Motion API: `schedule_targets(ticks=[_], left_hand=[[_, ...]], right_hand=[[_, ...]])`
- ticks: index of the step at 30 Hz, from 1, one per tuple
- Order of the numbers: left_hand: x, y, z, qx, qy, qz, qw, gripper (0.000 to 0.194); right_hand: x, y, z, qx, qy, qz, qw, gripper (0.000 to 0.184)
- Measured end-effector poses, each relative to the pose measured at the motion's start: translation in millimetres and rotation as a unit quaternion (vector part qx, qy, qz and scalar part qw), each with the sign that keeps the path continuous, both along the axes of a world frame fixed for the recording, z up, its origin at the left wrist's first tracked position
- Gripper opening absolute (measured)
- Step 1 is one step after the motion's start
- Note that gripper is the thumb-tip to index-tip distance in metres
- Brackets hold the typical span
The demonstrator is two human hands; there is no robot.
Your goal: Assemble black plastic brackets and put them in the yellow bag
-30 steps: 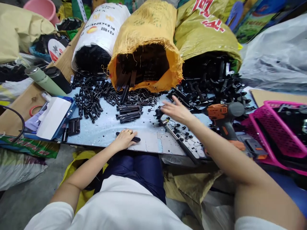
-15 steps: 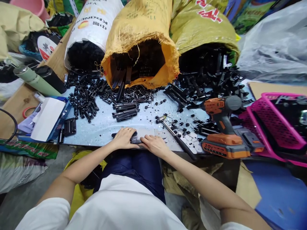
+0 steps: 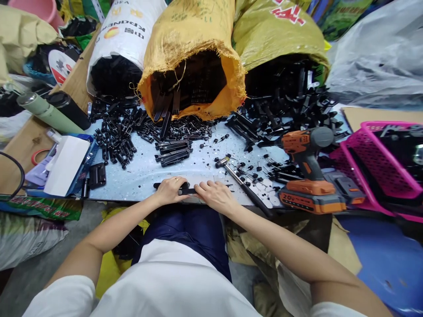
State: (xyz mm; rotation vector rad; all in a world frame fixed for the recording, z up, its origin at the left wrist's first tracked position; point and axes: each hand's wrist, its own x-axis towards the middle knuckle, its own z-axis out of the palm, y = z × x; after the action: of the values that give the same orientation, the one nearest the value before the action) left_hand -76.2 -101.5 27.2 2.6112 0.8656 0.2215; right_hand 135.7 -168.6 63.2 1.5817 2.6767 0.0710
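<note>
A long black plastic bar (image 3: 185, 191) lies at the near edge of the pale blue table (image 3: 148, 174). My left hand (image 3: 170, 190) rests on its left part, fingers curled over it. My right hand (image 3: 214, 197) presses on its right end, fingers bent together. A small hammer (image 3: 243, 185) lies just right of my right hand among scattered black screws (image 3: 251, 172). An orange cordless drill (image 3: 309, 174) stands further right.
Three open sacks (image 3: 194, 61) of black plastic parts lie at the back, spilling piles onto the table. A stack of black bars (image 3: 173, 154) sits mid-table. A pink basket (image 3: 380, 167) is at right; a white box (image 3: 64, 165), bottles (image 3: 49, 114) and a black hinge (image 3: 97, 175) at left.
My right hand came back from the parts pile at the far right to the black bar by my left hand. Since half a second ago both hands stay on the bar.
</note>
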Motion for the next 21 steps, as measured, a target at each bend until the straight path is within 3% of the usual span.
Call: schedule_targets(ticks=[4,6,9,11,13,15,17,19,21], left_hand=[[42,21,12.4,0.002,0.014,-0.022,1.000,0.058],[79,48,16.9,0.027,0.007,-0.019,0.999,0.048],[132,96,17.2,0.049,0.059,0.047,0.996,0.038],[155,116,13.9,0.039,0.085,0.060,0.994,0.033],[164,123,10.9,0.036,0.089,0.059,0.994,0.031],[157,115,11.0,0.042,0.076,0.055,0.995,0.030],[139,99,15.2,0.043,0.037,0.058,0.997,0.023],[112,80,21.6,0.032,-0.028,0.076,0.996,0.017],[82,63,27.2,0.020,-0.089,0.110,0.990,0.014]], right_hand=[[18,2,-25.1,0.008,0.040,-0.013,0.999,0.036],[25,-2,-39.1,0.013,0.068,-0.014,0.998,0.037],[34,-11,-50.4,0.006,0.101,-0.018,0.995,0.038],[49,-12,-49.1,0.007,0.121,-0.070,0.990,0.038],[78,-6,-42.8,0.024,0.121,-0.205,0.971,0.037],[117,7,-36.4,0.039,0.088,-0.393,0.915,0.037],[155,24,-33.8,0.028,0.047,-0.554,0.830,0.040],[177,42,-35.8,-0.008,0.035,-0.660,0.750,0.051],[175,61,-40.2,-0.047,0.048,-0.702,0.709,0.058]])
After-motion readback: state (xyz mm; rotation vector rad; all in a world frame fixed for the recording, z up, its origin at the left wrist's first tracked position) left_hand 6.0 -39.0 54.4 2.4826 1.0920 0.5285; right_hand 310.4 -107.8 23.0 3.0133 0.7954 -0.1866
